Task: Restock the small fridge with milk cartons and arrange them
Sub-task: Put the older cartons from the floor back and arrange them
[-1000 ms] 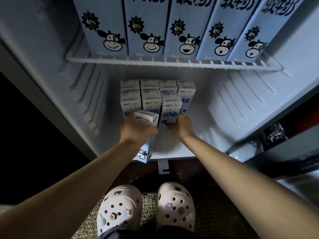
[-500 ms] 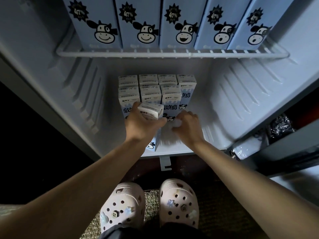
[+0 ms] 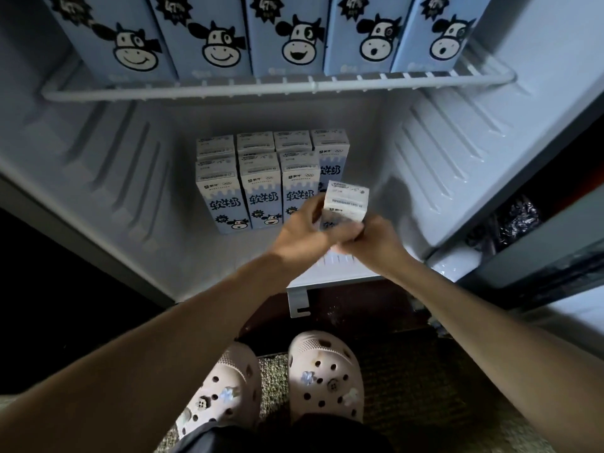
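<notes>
Clogs (image 3: 327, 371) and a strip of mat (image 3: 273, 371) sit nearest, and above them both forearms reach into the small fridge's lower compartment (image 3: 228, 256). Half a second ago the left hand (image 3: 300, 233) alone carried the small milk carton (image 3: 348, 199) in front of the middle of the rows while the right hand (image 3: 376, 243) lay idle beside it; now the carton has travelled to the right end, and both hands are wrapped on it, left fingers curled round its left side, right fingers clamped across its lower front. Its base is hidden, so whether it already stands on the floor cannot be told. It sits just beside the front row (image 3: 261, 191) of three, ahead of the last carton of the back row (image 3: 330, 152), which probably means the fourth slot is being filled and the second row completed. Farther up, the wire shelf (image 3: 277, 88) carries five large cartons (image 3: 287, 34).
</notes>
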